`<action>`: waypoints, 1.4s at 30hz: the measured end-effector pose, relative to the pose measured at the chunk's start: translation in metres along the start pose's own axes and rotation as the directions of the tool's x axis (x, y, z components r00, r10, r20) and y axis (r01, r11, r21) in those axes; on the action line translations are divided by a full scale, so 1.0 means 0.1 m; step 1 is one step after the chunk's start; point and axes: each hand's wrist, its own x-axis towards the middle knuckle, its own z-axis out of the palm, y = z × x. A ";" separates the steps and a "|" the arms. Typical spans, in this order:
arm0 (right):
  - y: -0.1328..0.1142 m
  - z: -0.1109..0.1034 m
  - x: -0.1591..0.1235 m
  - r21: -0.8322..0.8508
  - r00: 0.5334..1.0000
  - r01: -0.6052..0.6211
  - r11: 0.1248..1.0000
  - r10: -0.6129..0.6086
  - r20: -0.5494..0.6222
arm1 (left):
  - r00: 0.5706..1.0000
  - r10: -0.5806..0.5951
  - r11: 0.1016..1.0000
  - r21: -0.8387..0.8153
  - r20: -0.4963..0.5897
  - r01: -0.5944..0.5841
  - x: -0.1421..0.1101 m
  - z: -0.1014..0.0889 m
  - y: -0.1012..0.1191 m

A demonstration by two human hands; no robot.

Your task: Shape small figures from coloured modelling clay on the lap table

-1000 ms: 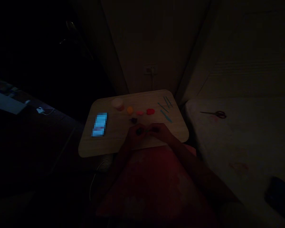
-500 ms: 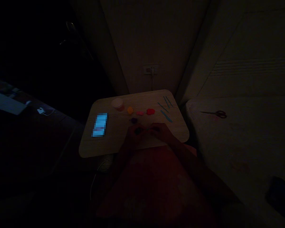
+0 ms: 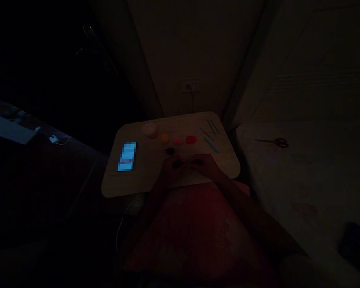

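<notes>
In dim light, my left hand (image 3: 171,167) and my right hand (image 3: 204,163) meet over the near side of a small wooden table (image 3: 150,176). The fingers of both are curled, their tips almost together. A tiny greenish bit (image 3: 189,163) shows between the fingertips, too dark to name. Just beyond lies a dark purple lump (image 3: 170,151). Behind it runs a row of soft-looking lumps: orange (image 3: 165,138), pink (image 3: 177,142) and red (image 3: 191,139). Several thin blue-green tools, one a broader flat blade (image 3: 211,145), lie to the right.
A lit phone (image 3: 127,157) lies on the table's left, with a pale tub (image 3: 150,130) at the back. Scissors (image 3: 273,142) rest on a pale surface to the right. A plug sits in the wall socket (image 3: 191,86) behind the table.
The view has shifted very slightly. My hands stay together in nearly the same place, and the greenish bit between the fingertips shows a little more clearly. The lumps and tools are unmoved.
</notes>
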 end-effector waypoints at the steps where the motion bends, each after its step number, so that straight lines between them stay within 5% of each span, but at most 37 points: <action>1: 0.00 0.00 0.00 -0.002 1.000 0.004 1.000 -0.004 0.002 | 1.000 -0.006 1.000 -0.006 -0.001 0.006 0.00 0.00 0.00; 19: -0.04 -0.01 -0.01 0.015 0.997 0.072 0.997 -0.072 -0.012 | 1.000 0.008 1.000 0.008 -0.001 -0.008 -0.01 -0.01 -0.03; 42: -0.11 -0.04 0.00 0.248 0.985 -0.125 0.961 0.151 -0.088 | 0.998 0.020 0.999 -0.043 0.061 -0.017 0.00 -0.03 0.04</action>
